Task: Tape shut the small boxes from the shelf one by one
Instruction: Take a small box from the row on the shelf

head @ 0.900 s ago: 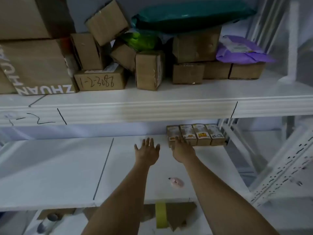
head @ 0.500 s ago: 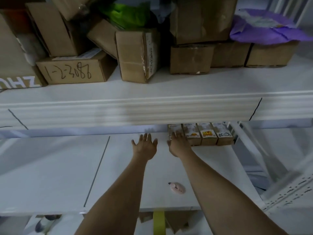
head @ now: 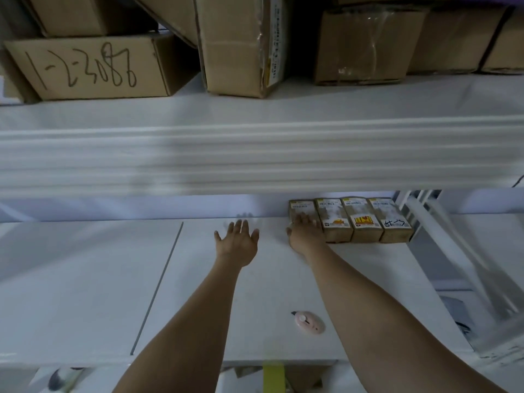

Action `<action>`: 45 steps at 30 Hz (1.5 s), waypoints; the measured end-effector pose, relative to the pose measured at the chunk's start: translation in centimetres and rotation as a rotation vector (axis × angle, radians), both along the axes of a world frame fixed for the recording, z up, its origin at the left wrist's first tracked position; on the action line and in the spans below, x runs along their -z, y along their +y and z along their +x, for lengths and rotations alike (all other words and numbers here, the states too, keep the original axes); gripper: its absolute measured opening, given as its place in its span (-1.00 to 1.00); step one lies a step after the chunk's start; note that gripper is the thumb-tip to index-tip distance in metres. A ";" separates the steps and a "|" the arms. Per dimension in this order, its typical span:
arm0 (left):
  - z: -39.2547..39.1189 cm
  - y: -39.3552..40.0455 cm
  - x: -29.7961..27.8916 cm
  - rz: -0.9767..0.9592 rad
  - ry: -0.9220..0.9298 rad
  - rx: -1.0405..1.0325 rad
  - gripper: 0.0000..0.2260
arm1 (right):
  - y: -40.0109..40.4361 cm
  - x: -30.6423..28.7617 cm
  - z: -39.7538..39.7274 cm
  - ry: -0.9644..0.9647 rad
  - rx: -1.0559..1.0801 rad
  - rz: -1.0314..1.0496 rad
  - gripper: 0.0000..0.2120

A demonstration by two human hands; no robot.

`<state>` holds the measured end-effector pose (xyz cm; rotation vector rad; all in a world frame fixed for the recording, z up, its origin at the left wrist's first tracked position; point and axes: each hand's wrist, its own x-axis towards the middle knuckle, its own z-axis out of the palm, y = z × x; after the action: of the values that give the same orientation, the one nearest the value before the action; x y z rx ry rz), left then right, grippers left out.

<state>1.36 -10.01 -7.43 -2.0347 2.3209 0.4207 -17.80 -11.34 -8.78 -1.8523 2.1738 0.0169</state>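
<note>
Several small brown boxes with white labels [head: 365, 219] stand in a row at the back right of the lower white shelf [head: 85, 279]. My right hand [head: 304, 234] lies on the leftmost box [head: 301, 207], fingers over its top and thumb at its left side. Whether the fingers curl round it is hard to see. My left hand [head: 238, 241] hovers open and flat over the shelf, left of the boxes, holding nothing.
A small pink box cutter [head: 308, 321] lies on the shelf near its front edge. The upper shelf's thick edge [head: 255, 157] hangs just above the hands, loaded with larger cardboard boxes [head: 93, 66]. A yellow tape roll [head: 273, 377] shows below the front edge. Metal shelf braces [head: 453, 251] stand at right.
The view has moved closer and lower toward the shelf. Both hands reached farther back. My right hand went from the front of the leftmost box onto its top.
</note>
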 end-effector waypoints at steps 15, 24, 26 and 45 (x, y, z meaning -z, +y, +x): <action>-0.6 0.5 -2.8 0.006 -0.011 0.060 -0.45 | 4.6 0.1 1.2 0.082 -0.004 0.033 -0.43; -1.5 0.8 -4.1 0.029 -0.013 0.087 -0.45 | 10.6 -1.4 3.0 0.115 -0.027 0.103 -0.43; -1.6 0.8 -4.5 0.034 -0.019 0.092 -0.45 | 11.6 -1.3 3.0 0.141 -0.046 0.112 -0.43; 0.6 2.6 -5.2 0.013 0.030 0.029 -0.46 | 7.1 0.8 1.0 -0.001 0.112 -0.060 -0.34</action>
<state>1.98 -7.39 -2.23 -1.9999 2.3558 0.4668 -16.81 -4.22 -9.58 -1.7578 2.2980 -0.0731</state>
